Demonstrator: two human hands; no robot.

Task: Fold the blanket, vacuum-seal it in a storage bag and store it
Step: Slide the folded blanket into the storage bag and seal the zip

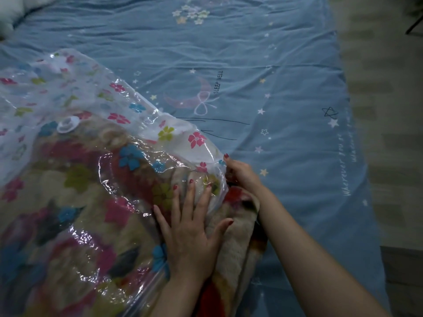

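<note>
A clear storage bag printed with coloured flowers lies across the left of the bed, its white round valve facing up. The folded fleece blanket, beige with red and pink flowers, is mostly inside it. One blanket corner sticks out of the bag's open right end. My left hand lies flat with spread fingers on the bag over the blanket. My right hand grips the bag's open edge at its far right corner.
Under everything lies a blue bed sheet printed with stars and a moon. A white pillow shows at the top left. The bed's right edge meets a pale floor.
</note>
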